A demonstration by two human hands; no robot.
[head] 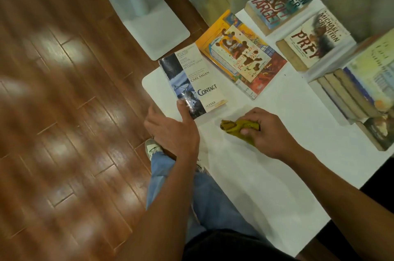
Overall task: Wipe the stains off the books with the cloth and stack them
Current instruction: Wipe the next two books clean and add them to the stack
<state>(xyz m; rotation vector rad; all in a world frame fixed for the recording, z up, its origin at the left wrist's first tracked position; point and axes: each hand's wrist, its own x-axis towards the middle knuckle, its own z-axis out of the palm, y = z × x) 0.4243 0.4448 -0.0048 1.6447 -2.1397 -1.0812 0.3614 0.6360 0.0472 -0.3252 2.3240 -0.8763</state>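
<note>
- Olive-yellow cloth (239, 128) is bunched in my right hand (264, 132), fingers curled round it, on the white table (245, 175).
- My left hand (172, 128) grips the near corner of the Contact paperback (193, 80), thumb on its cover.
- Beyond it lie the stained yellow book (241, 53), Prey (313, 41) and Soft Target (279, 2).
- A book stack (358, 88) stands at my right.

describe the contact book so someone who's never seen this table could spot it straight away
On the white table, look to the corner nearest the wooden floor, where the left hand grips a paperback by its near end. That is the Contact book. Unlike the Prey book and the orange picture book beyond it, its pale cover shows no dark stains and reads "Carl Sagan".
</note>
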